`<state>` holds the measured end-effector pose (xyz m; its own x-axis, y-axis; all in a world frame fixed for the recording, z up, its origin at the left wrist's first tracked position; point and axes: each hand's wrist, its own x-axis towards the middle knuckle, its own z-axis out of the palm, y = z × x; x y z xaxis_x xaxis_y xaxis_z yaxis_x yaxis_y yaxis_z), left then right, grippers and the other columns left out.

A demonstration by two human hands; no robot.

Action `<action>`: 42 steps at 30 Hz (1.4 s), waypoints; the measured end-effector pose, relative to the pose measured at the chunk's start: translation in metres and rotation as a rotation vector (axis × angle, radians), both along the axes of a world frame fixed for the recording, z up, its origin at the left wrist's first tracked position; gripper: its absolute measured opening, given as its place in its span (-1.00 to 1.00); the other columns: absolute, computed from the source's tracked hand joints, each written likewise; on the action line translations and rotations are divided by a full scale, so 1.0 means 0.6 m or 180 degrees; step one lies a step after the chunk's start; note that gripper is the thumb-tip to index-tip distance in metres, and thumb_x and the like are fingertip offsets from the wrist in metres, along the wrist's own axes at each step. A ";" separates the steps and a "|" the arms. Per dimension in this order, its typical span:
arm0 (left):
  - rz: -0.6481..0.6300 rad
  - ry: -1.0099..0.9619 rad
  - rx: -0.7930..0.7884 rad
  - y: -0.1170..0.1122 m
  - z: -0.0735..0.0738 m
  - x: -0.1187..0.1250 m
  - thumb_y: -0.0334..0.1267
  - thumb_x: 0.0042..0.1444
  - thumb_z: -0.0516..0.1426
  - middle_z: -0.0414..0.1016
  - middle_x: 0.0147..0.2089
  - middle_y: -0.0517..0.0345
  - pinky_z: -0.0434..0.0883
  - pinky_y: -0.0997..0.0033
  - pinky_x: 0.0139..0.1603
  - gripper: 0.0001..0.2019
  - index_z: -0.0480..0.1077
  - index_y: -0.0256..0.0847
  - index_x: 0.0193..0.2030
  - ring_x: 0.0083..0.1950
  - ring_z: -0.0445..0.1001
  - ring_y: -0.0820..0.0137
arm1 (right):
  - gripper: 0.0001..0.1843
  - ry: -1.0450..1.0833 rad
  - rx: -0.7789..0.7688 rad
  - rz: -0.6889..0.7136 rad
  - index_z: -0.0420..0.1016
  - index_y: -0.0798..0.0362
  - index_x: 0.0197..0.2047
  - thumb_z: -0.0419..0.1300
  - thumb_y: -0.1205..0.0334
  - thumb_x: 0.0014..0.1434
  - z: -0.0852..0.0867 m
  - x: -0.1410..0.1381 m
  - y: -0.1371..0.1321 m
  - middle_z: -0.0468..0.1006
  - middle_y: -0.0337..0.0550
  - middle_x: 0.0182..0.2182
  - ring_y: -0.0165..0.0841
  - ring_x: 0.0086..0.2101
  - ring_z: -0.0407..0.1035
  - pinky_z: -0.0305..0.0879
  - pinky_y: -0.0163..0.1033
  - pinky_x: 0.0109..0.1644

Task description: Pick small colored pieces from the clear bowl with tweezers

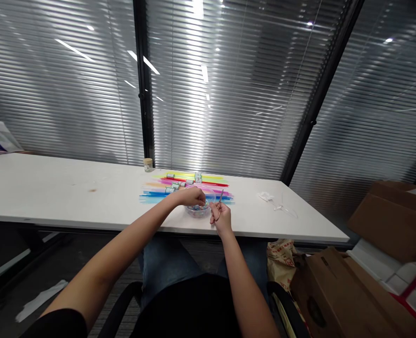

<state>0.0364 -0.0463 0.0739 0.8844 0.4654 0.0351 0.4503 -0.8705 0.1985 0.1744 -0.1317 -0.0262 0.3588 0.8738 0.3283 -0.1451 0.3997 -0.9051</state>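
Note:
A clear round bowl (197,213) with many small coloured pieces in it sits near the table's front edge. Over its rim, my left hand (193,195) curls downward with fingers together; whatever they pinch is too small to make out. To the right of the bowl, my right hand (223,218) is closed around a pair of scissors (220,199), blades pointing up and away from me. Behind the bowl lie bundles of thin coloured straws, among them blue straws (151,195), red straws (213,183) and yellow straws (211,178), with printed labels around several bundles.
A small jar with a tan lid (147,165) stands at the back of the white table (70,192). Crumpled white tissue (265,196) and a clear plastic strip (285,210) lie on the right. Cardboard boxes (334,295) and a paper bag (281,263) are beside me on the floor.

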 end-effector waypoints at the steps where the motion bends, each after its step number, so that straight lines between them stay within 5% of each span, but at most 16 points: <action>1: -0.0009 -0.0001 0.0045 0.001 -0.001 -0.001 -0.31 0.07 0.13 0.59 -0.37 0.12 0.22 0.52 -0.41 -0.82 0.57 -0.21 -0.28 -0.38 0.45 0.41 | -0.62 0.0001 -0.0002 -0.0003 0.28 0.06 -0.50 0.28 -0.05 -0.01 0.000 0.000 0.000 0.22 -0.46 -0.74 -0.54 -0.81 0.16 -0.03 -0.45 -0.75; 16: 0.0022 0.0011 0.0352 -0.009 0.008 -0.004 -0.32 0.11 0.10 0.53 -0.41 0.13 0.18 0.50 -0.42 -0.85 0.51 -0.24 -0.34 -0.39 0.40 0.42 | -0.62 -0.0047 0.0011 -0.0007 0.25 0.05 -0.49 0.28 -0.04 0.02 -0.006 0.003 0.003 0.23 -0.46 -0.73 -0.54 -0.81 0.17 -0.01 -0.44 -0.74; 30: 0.0107 -0.0235 -0.0126 -0.005 0.009 -0.004 -0.38 0.04 0.17 0.58 -0.34 0.12 0.28 0.53 -0.35 -0.89 0.53 -0.26 -0.29 -0.32 0.48 0.41 | -0.61 -0.0048 -0.0008 -0.0008 0.25 0.05 -0.50 0.27 -0.05 0.01 -0.005 0.002 0.003 0.23 -0.47 -0.73 -0.54 -0.81 0.17 -0.02 -0.43 -0.74; 42: 0.0097 -0.0264 -0.0047 -0.003 0.008 -0.003 -0.37 0.03 0.19 0.57 -0.38 0.12 0.27 0.51 -0.36 -0.91 0.52 -0.27 -0.31 -0.36 0.46 0.41 | -0.62 0.0042 -0.0004 -0.0007 0.27 0.06 -0.50 0.30 -0.03 -0.03 0.003 -0.001 -0.003 0.21 -0.47 -0.73 -0.55 -0.82 0.14 -0.04 -0.44 -0.76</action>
